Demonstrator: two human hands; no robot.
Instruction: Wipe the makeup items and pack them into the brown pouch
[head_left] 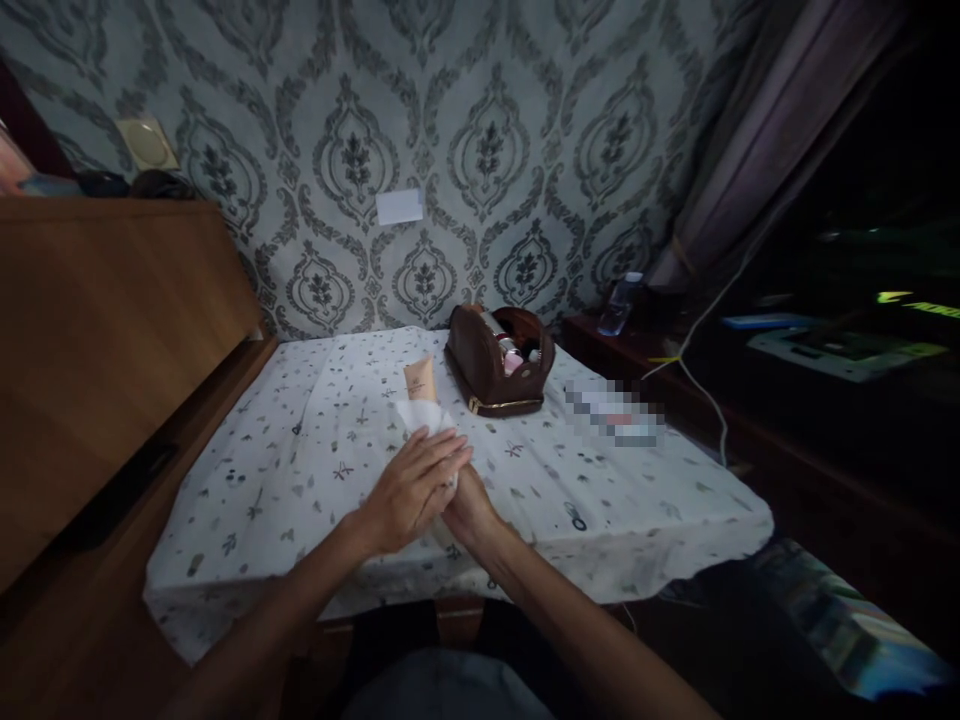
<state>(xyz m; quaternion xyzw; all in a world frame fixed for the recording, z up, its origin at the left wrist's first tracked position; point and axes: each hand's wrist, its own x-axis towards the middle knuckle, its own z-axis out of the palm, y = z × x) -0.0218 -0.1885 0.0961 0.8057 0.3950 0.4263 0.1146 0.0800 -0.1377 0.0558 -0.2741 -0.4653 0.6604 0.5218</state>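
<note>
Both hands meet over the near middle of the cloth-covered surface (pixel 300 470). My left hand (pixel 412 488) lies over a white tissue (pixel 420 414), its fingers pressed together. Beneath and to the right, my right hand (pixel 471 505) is against the same tissue, its fingers mostly hidden by the left. Part of the tissue sticks out beyond the fingertips. Just behind it is a beige tube (pixel 420 379). A brown zip bag (pixel 480 365) stands open to the right of the tube, with small bottles and other items inside.
A blurred-out object (pixel 615 412) lies on the cloth at the right. Beyond stands a clear bottle (pixel 619 306) on a dark ledge, near a white cable (pixel 705 320). A wooden cabinet (pixel 112 350) borders the left side. Patterned wallpaper rises behind.
</note>
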